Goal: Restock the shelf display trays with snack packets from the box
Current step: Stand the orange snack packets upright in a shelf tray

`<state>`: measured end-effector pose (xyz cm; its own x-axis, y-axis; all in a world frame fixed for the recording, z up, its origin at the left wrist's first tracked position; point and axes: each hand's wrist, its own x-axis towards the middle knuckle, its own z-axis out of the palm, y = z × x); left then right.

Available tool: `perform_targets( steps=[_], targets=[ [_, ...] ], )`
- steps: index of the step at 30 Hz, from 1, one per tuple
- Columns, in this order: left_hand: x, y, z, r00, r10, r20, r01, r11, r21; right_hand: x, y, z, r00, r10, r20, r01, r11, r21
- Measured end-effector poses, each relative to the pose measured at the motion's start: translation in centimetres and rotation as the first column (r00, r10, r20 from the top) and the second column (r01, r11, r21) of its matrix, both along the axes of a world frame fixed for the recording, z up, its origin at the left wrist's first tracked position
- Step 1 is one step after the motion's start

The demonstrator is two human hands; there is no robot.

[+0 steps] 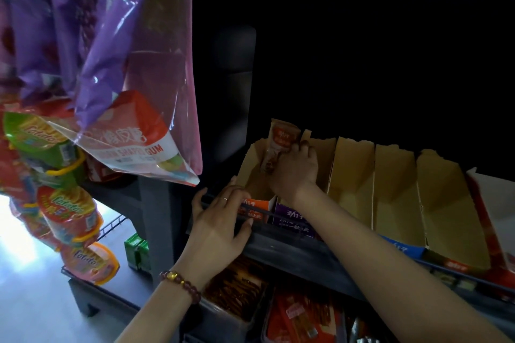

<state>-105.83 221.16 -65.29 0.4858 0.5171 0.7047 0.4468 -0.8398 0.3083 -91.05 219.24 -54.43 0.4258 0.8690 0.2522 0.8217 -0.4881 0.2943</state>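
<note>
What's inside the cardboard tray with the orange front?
One orange packet, standing up, in the grip of the right hand. Bare cardboard shows on the left wall of the tray. The hand and wrist hide much of the floor.

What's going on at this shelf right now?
A person is restocking snacks. Their right hand grips an orange snack packet, holding it upright inside the leftmost cardboard tray. The left hand rests with fingers spread on the shelf edge at that tray's front. The neighbouring trays to the right look empty.
</note>
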Motion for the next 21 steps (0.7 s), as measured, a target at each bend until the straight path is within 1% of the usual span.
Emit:
perform_targets(
  steps=[4, 11, 17, 19, 21],
  targets=[
    [0.0, -0.1, 0.1, 1.0, -0.006, 0.003, 0.006, 1.0, -0.015, -0.3, 0.2, 0.0, 0.998, -0.027, 0.054, 0.032, 0.996, -0.086],
    [0.0, -0.2, 0.1, 1.0, -0.007, -0.016, 0.007, 0.999, -0.033, -0.2, 0.5, 0.2, 1.0, 0.003, 0.02, -0.001, 0.995, -0.099],
    [-0.1, -0.1, 0.2, 1.0, -0.015, -0.026, 0.014, 0.999, -0.035, 0.1, 0.6, 0.3, 1.0, 0.004, 0.018, -0.001, 0.989, -0.148],
    [-0.3, 0.1, 0.1, 0.999, -0.028, -0.026, 0.027, 0.999, -0.031, -0.5, 0.2, 0.8, 1.0, 0.029, -0.013, -0.03, 0.993, -0.111],
    [-0.4, 0.3, 0.4, 0.999, -0.032, -0.017, 0.032, 0.999, -0.025, -1.2, -0.8, 1.3, 0.995, 0.081, -0.056, -0.082, 0.997, -0.003]
  ],
)
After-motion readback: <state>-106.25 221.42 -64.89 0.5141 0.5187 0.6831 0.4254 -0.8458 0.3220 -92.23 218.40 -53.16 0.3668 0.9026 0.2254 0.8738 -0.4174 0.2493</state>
